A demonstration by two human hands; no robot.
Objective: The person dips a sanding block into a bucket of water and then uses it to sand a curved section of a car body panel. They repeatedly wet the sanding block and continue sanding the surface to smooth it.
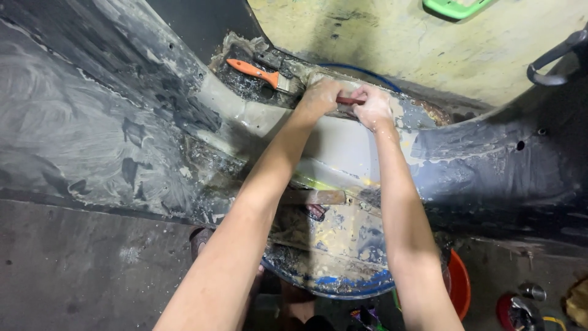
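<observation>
The dark red handle [350, 100] is mostly covered by both hands; its working end is not visible. The green plastic object [454, 7] above the grip is cut by the top edge.

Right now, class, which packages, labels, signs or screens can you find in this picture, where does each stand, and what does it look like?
No sign, screen or readable label shows.
Only containers come close:
Red round can, lower right on the floor, dark top.
Orange bucket, lower right beside the right forearm, curved rim only.
Green flat plastic piece, top edge, rounded corner; its kind cannot be told.
</observation>
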